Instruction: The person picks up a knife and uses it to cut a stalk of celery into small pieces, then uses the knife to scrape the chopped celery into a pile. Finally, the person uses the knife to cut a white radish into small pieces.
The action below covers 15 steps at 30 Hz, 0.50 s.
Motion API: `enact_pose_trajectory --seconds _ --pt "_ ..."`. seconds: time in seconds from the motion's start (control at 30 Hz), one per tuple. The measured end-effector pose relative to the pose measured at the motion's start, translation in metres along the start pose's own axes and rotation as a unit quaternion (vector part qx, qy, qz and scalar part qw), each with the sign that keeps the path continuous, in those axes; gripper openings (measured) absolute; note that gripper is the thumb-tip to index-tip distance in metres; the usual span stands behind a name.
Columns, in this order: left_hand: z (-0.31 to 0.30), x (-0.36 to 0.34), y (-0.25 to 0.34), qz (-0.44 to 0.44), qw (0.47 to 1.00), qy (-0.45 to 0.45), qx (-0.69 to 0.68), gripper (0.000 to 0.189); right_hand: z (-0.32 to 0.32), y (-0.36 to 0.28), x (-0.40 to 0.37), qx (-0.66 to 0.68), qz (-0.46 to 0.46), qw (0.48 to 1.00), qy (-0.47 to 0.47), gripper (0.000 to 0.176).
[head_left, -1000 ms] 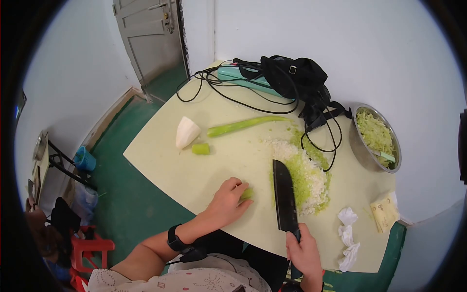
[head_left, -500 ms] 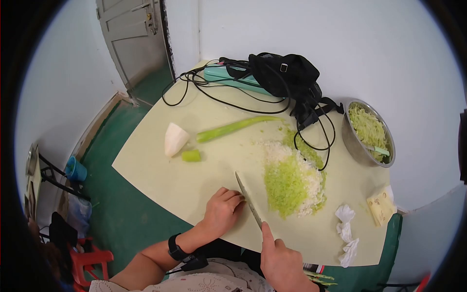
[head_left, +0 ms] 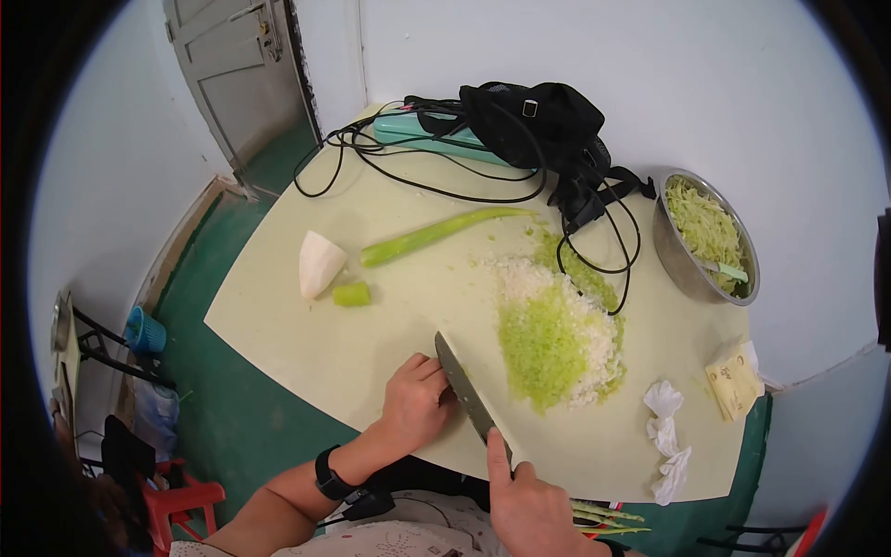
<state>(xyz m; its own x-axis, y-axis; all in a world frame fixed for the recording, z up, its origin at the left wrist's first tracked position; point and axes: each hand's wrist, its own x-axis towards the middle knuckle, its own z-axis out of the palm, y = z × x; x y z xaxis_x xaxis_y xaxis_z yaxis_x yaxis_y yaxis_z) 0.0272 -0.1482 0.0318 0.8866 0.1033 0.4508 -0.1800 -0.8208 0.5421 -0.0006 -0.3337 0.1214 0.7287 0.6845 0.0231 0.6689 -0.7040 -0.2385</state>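
Observation:
My right hand (head_left: 529, 506) is wrapped round the handle of a kitchen knife (head_left: 467, 395), index finger stretched along the top of its blade. Close against the blade's left side is my left hand (head_left: 415, 406), its fingers curled down at the tabletop; whatever lies under them is hidden. Right of the blade spreads a pile of finely chopped green (head_left: 543, 348) and white (head_left: 603, 362) vegetable bits. A long green stalk (head_left: 436, 237), a short green stalk piece (head_left: 352, 294) and a white peeled chunk (head_left: 320, 264) lie farther up the pale table (head_left: 278, 306).
A metal bowl (head_left: 682, 260) of shredded green vegetable stands at the right. Below it are a tissue pack (head_left: 733, 382) and crumpled tissues (head_left: 665, 432). A black bag (head_left: 538, 130) with looping cables and a teal case (head_left: 436, 136) sit at the back. A red stool (head_left: 186, 506) is lower left.
The knife blade has tilted, showing more of its flat side, and sits slightly left in view. My left hand stays curled beside it. The whole view has shifted a little.

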Motion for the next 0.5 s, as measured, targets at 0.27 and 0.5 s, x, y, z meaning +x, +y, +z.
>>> enact_pose_trajectory --seconds 0.27,0.5 --pt "0.003 -0.001 -0.002 0.020 0.998 0.052 -0.023 0.016 0.012 0.006 0.014 0.046 0.014 0.999 -0.012 0.065" --pt "0.003 -0.004 -0.002 0.002 1.000 0.024 -0.009 0.015 0.006 0.002 -0.002 0.028 0.012 1.000 0.002 0.065"
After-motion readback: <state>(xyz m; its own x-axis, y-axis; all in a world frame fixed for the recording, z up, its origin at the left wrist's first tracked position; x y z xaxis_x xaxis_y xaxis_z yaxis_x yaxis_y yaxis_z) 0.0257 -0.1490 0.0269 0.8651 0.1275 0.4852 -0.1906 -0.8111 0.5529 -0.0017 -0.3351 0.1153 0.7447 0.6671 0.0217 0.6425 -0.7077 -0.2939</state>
